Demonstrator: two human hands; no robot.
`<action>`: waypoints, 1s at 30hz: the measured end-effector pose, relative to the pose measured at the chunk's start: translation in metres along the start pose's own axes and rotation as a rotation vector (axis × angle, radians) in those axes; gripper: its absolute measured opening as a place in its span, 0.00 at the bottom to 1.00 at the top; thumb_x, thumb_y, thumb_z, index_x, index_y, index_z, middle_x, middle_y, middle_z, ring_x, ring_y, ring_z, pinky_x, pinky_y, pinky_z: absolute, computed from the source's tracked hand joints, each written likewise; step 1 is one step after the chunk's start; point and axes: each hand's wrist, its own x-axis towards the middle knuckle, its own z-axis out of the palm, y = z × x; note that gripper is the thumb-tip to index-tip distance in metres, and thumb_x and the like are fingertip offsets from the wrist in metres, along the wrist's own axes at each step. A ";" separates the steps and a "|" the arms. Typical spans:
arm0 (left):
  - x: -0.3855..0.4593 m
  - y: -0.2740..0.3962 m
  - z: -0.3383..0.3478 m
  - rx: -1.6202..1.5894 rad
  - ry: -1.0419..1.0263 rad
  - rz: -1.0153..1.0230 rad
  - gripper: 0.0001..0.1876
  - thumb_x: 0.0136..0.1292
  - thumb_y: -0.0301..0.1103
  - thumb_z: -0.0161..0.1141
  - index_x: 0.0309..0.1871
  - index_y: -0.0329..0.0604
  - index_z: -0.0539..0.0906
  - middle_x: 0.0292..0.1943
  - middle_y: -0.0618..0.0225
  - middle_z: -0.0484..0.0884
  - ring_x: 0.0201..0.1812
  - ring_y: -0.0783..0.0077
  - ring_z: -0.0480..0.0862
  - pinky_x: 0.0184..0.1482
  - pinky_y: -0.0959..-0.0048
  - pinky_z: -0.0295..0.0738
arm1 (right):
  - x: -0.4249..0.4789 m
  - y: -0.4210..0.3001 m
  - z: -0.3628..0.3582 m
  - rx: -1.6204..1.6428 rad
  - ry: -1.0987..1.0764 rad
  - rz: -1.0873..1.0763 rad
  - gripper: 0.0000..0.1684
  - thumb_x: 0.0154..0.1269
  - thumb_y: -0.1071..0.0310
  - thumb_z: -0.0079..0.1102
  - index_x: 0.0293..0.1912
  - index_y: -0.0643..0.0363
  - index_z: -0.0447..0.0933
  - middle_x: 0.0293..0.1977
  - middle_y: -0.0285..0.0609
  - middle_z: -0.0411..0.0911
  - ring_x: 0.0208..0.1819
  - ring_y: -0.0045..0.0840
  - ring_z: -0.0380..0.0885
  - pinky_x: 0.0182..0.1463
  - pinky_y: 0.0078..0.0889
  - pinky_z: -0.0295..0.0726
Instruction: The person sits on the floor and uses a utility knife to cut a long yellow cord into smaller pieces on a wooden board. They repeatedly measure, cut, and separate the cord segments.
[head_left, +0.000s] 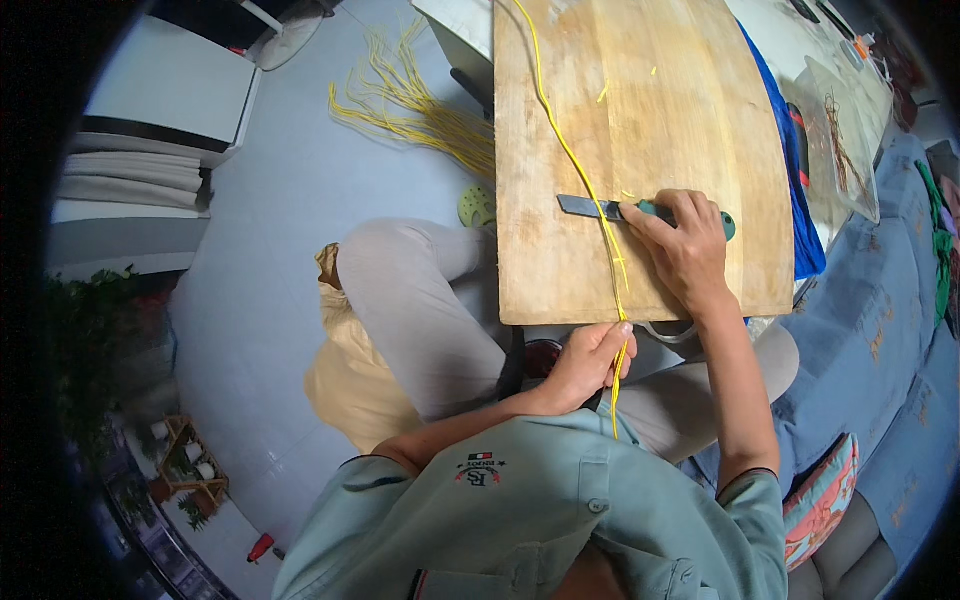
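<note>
My right hand (686, 244) grips the green handle of a snap-off utility knife (586, 205) on a wooden board (705, 135). The knife's blade points left. A yellow insulated wire (559, 131) runs down from the board's top edge and crosses the knife where the blade meets the handle. Just below the board's near edge, my left hand (585, 369) is closed around the lower part of several yellow strands, whose ends hang against the shirt. Small yellow scraps (603, 93) lie on the board.
Left of the board, a bundle of yellow wires (427, 124) spreads above the floor. On the right are a blue cloth (806, 240), a clear plastic box (866, 187) with thin copper-coloured strands, and a blue-covered sofa (855, 300). A tan bag (352, 382) stands beside my left leg.
</note>
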 end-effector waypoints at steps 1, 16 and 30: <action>0.000 0.000 0.000 -0.004 0.002 -0.010 0.16 0.72 0.41 0.43 0.32 0.41 0.74 0.18 0.73 0.70 0.17 0.85 0.64 0.18 0.84 0.59 | 0.000 -0.001 0.001 0.002 0.002 0.001 0.15 0.53 0.65 0.60 0.43 0.41 0.81 0.35 0.38 0.71 0.40 0.31 0.70 0.41 0.34 0.68; 0.000 0.008 0.003 -0.038 0.038 -0.040 0.17 0.72 0.42 0.43 0.31 0.41 0.74 0.16 0.74 0.70 0.15 0.85 0.63 0.16 0.84 0.55 | 0.005 0.000 -0.001 0.008 0.031 -0.065 0.15 0.51 0.64 0.61 0.41 0.41 0.81 0.34 0.35 0.71 0.39 0.30 0.70 0.39 0.32 0.68; -0.001 0.005 0.001 -0.019 0.000 -0.040 0.18 0.72 0.42 0.42 0.29 0.40 0.74 0.16 0.73 0.70 0.15 0.85 0.64 0.17 0.85 0.58 | 0.011 -0.006 0.014 0.060 0.031 -0.016 0.14 0.52 0.64 0.61 0.41 0.41 0.82 0.34 0.34 0.72 0.38 0.29 0.70 0.40 0.33 0.68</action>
